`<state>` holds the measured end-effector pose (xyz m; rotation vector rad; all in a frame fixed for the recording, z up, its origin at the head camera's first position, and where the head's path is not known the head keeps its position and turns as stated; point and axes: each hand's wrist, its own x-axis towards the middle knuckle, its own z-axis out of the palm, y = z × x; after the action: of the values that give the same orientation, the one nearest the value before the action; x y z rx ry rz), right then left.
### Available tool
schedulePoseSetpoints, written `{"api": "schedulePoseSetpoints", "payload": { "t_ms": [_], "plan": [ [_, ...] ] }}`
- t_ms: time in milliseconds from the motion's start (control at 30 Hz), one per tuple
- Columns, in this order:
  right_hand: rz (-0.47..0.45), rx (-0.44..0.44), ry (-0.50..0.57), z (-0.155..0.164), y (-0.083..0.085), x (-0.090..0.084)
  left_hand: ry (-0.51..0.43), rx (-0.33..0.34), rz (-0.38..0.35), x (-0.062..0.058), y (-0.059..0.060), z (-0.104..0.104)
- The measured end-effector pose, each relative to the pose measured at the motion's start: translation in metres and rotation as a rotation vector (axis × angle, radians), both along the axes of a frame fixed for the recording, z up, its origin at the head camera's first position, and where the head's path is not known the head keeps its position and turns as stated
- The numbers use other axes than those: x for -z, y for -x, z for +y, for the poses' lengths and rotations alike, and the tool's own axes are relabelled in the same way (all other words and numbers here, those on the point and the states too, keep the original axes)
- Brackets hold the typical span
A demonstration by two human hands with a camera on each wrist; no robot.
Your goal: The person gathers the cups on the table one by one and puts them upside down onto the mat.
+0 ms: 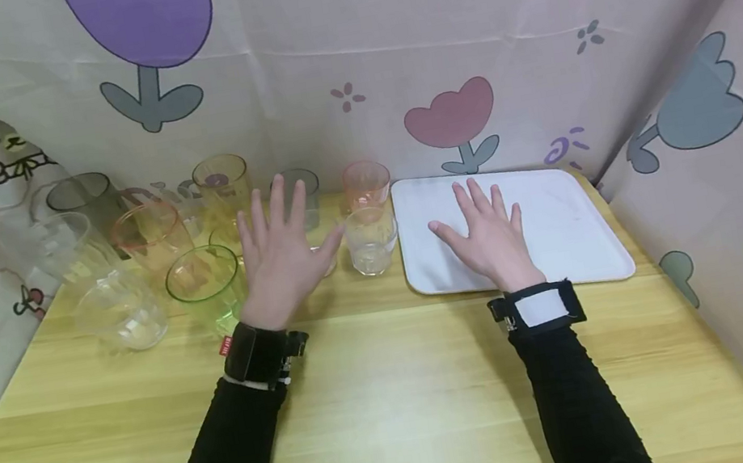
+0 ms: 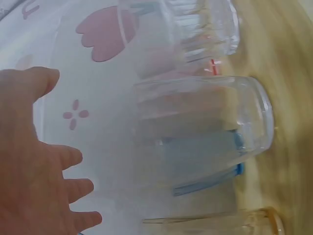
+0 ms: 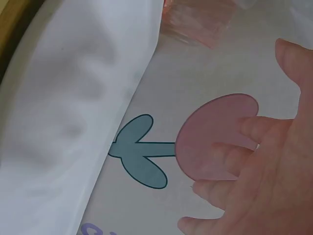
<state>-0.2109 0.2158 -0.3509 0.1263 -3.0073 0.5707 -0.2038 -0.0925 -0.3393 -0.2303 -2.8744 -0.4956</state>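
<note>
Both hands are spread open with straight fingers and hold nothing. The left hand [image 1: 280, 259] hovers at the centre of the head view, raised in front of a cluster of glasses; nearest its fingertips stands a small clear glass [image 1: 371, 240], just right of the thumb, with a pink glass [image 1: 367, 184] right behind it. A green glass [image 1: 205, 282] sits just left of that hand, and more clear and tinted glasses crowd the left middle of the frame. The right hand [image 1: 488, 238] is over the white tray [image 1: 563, 232], which lies on the wooden bench [image 1: 388, 417] right of centre, just beside the small clear glass.
</note>
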Motion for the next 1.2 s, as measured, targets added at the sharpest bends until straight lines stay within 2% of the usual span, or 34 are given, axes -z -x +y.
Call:
{"api": "schedulePoseSetpoints", "payload": {
  "t_ms": [167,333,467,633,833,933,1033,1200],
  "plan": [
    [-0.013,-0.024,0.007,-0.001,-0.001,-0.007,-0.027,0.026,0.062,-0.015,-0.006,0.000],
    [-0.096,-0.088,0.038,0.000,-0.004,-0.010,-0.068,0.049,0.137,-0.031,-0.014,-0.002],
    [-0.144,-0.149,0.050,0.005,-0.010,-0.004,-0.092,0.057,0.201,-0.038,-0.026,-0.007],
    [-0.145,-0.254,0.059,0.010,-0.013,0.006,-0.128,0.079,0.286,-0.043,-0.041,-0.020],
    [-0.129,-0.335,0.065,0.014,-0.015,0.012,-0.216,0.190,0.388,-0.043,-0.056,-0.041],
    [-0.123,-0.357,0.055,0.015,-0.016,0.015,-0.301,0.236,0.384,-0.039,-0.063,-0.054],
    [-0.127,-0.377,0.045,0.016,-0.015,0.020,-0.370,0.239,0.352,-0.034,-0.069,-0.068],
    [-0.136,-0.417,0.062,0.019,-0.016,0.026,-0.431,0.181,0.306,-0.022,-0.079,-0.094]
  ]
}}
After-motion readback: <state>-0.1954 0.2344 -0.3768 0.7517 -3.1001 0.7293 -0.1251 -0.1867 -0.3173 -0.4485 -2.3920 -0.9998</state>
